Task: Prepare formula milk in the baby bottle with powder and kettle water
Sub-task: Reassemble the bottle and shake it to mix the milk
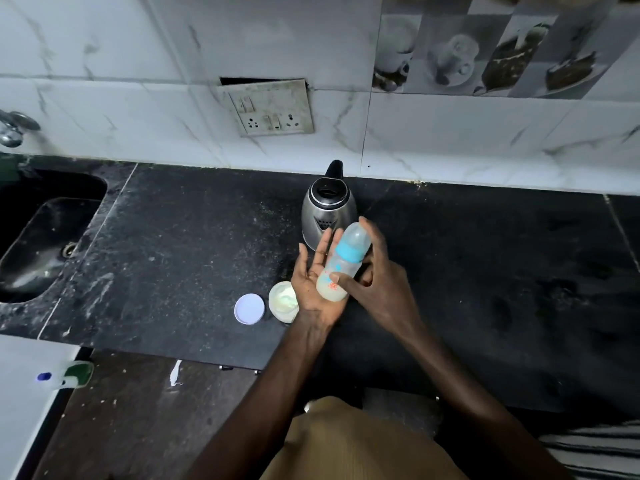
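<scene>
**Bottle held between both hands, in front of kettle**

Black speckled stone bench (194,258) spans the frame. White marble-look wall tiles (138,64) behind it; upper right, a band of printed tiles showing cups and cake (485,53).

Black sunken sink (41,244) set into the bench at far left, metal tap (14,128) on the wall above it.

Grimy white socket-and-switch plate (273,110) on the wall, its top edge tilted away from the tiles.

Stainless steel electric kettle with black lid and handle (327,209) stands near the wall, below the socket plate, lid closed.

Left grip (313,282): bare hand, palm up, fingers straight and spread wide, carrying the base end of the bottle on palm and fingers.

Right grip (381,285): bare hand closed round the bottle from the right side. Thumb across the front of the body, index finger reaching up behind the cap, other fingers curled behind.

Clear plastic baby bottle with blue collar and frosted dome cap (343,263): off the bench, between the two hands, just in front of the kettle. Tilted, cap pointing up and away. Milky, pale liquid fills the lower part. Cap is on.

Small open white tub of pale powder (282,301) on the bench, just left of the left wrist.

Round white lid (249,309) lies flat beside the tub, on its left, close but whether touching I cannot tell.

Green-and-white squeeze bottle with blue cap (69,374) lies at lower left, blurred.
</scene>
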